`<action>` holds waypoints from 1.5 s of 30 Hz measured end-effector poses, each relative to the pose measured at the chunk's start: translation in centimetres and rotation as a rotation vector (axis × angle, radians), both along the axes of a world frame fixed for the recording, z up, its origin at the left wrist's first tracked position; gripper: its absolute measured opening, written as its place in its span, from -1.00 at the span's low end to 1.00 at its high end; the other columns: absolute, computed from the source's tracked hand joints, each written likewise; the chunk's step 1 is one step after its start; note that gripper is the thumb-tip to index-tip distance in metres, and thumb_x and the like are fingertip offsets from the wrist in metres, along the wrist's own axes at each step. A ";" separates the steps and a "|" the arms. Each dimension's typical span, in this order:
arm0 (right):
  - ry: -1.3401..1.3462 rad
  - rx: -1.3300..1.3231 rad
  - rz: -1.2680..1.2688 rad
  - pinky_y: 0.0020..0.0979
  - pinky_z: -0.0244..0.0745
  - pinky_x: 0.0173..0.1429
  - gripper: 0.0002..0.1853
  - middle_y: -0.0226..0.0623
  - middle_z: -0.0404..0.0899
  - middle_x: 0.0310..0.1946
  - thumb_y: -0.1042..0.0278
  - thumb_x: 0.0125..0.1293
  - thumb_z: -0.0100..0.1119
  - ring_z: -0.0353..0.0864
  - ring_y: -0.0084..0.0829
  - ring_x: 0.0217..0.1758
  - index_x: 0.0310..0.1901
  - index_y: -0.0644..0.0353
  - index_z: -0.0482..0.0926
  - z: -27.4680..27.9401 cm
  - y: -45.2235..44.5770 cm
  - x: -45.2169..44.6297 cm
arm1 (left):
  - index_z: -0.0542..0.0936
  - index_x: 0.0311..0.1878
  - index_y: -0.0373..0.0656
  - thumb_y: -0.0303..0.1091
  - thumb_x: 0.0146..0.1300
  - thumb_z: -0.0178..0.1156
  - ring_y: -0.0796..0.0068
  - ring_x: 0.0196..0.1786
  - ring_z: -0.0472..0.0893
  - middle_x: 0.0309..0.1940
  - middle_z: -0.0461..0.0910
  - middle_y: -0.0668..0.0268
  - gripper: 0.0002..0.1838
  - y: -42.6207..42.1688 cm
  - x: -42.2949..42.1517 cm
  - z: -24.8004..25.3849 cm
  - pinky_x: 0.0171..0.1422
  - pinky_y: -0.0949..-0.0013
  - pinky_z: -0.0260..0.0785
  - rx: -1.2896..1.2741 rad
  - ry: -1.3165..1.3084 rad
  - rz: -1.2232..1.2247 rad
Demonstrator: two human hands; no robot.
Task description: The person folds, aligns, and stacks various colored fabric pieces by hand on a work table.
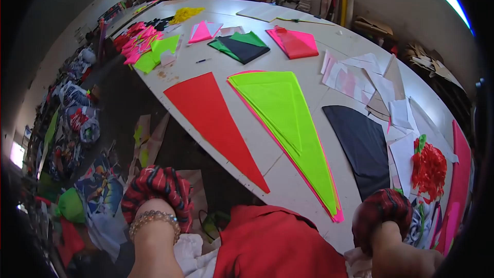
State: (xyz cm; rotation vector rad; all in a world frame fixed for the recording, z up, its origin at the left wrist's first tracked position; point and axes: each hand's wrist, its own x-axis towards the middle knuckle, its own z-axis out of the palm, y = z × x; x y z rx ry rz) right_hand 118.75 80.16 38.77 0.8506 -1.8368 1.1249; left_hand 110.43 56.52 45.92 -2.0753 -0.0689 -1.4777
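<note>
seems well along with the shaping and laying out, judging by the clean edges of three long wedges spread across the middle of the worktop (311, 85): the red piece (213, 123) left of centre, the green stack (272, 92) beside, at centre, with pink along the left border, and the black piece (363, 146) right of centre, apart from both. looks finished as far as outlines go, with all three lying flat; cannot tell how much remains. shows more cloth toward the top of the frame: the pink fold (301, 46) at upper centre, the black-and-green fold (239, 46) just left of that, and the pink pile (139, 41) at upper left, loose and heaped, so perhaps less sorted. also shows paper scraps (355, 74) at upper right and the red bundle (429, 167) at right. as for pose, has the left forearm (154, 252) at lower left, a bracelet (154, 220) below the bunched left sleeve (159, 188), and the right forearm (388, 242) at lower right, below the right sleeve (383, 208), just under the black piece. seems bent back toward the body on both sides, with each forearm running off the lower edge. cannot tell the spread of the left hand or of the right hand, nor any grip, for want of fingers in view.
</note>
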 end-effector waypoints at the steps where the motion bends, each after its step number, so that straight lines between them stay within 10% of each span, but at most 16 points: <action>1: -0.013 -0.005 0.011 -0.45 0.43 -0.09 -0.82 -0.16 0.52 -0.15 0.49 0.24 0.01 0.47 -0.41 -0.12 -0.15 0.31 0.51 -0.3 0.0 -0.3 | 0.59 -0.09 -0.09 -0.48 0.26 -0.18 0.35 0.20 0.31 0.10 0.42 0.25 -0.67 -0.5 -0.5 -0.4 0.30 0.11 0.14 0.095 0.125 0.114; 5: -0.113 -0.044 0.032 -0.45 0.43 -0.08 -0.83 -0.17 0.52 -0.14 0.49 0.25 0.01 0.47 -0.41 -0.11 -0.15 0.30 0.52 -3.8 -0.7 -1.6 | 0.51 -0.08 -0.11 -0.26 0.27 -0.07 0.23 0.04 0.35 0.00 0.42 0.17 -0.74 -2.1 -2.4 -5.8 0.11 0.06 0.22 -0.301 0.408 -0.245; 8: -0.293 -0.055 -0.029 -0.46 0.43 -0.08 -0.83 -0.17 0.52 -0.14 0.50 0.25 0.01 0.47 -0.41 -0.10 -0.16 0.30 0.53 -9.4 -1.3 -2.4 | 0.55 -0.16 -0.20 -0.31 0.28 0.05 0.33 -0.26 0.45 -0.21 0.52 0.22 -0.81 1.0 -5.0 -11.4 -0.13 0.31 0.32 -1.182 -0.421 -0.630; 12: -0.884 -0.881 -0.239 -0.47 0.43 -0.07 -0.83 -0.16 0.54 -0.17 0.52 0.27 -0.02 0.50 -0.43 -0.16 -0.17 0.33 0.53 -22.4 -1.0 -3.5 | 0.54 -0.09 -0.29 -0.54 0.26 0.02 0.55 -0.32 0.42 -0.30 0.52 0.26 -0.81 4.2 -4.1 -24.4 -0.21 0.55 0.29 -1.350 -1.656 -0.389; 26: -1.220 -0.874 -0.123 -0.50 0.43 -0.09 -0.82 -0.25 0.57 -0.37 0.51 0.30 -0.03 0.52 -0.47 -0.28 -0.14 0.32 0.54 -23.8 -1.8 -4.7 | 0.50 0.02 -0.28 -0.28 0.22 0.14 0.58 -0.19 0.41 -0.22 0.48 0.28 -0.64 1.6 -3.3 -3.6 -0.11 0.56 0.28 -1.006 -0.999 -0.158; 39: -1.184 -0.844 -0.303 -0.49 0.45 -0.11 -0.81 -0.27 0.56 -0.41 0.48 0.30 -0.04 0.52 -0.46 -0.30 -0.13 0.31 0.54 -21.3 -4.0 -2.3 | 0.50 0.02 -0.26 -0.30 0.22 0.12 0.57 -0.15 0.40 -0.19 0.48 0.29 -0.66 0.7 -4.3 -3.3 -0.07 0.52 0.27 -0.987 -0.898 -0.036; 45: -1.228 -0.854 -0.217 -0.50 0.45 -0.10 -0.80 -0.24 0.57 -0.39 0.48 0.29 -0.03 0.53 -0.44 -0.29 -0.12 0.34 0.53 -28.2 -0.3 -0.1 | 0.49 0.03 -0.25 -0.31 0.23 0.11 0.56 -0.13 0.39 -0.17 0.47 0.29 -0.66 0.8 -5.5 -7.6 -0.05 0.49 0.26 -0.960 -1.042 0.014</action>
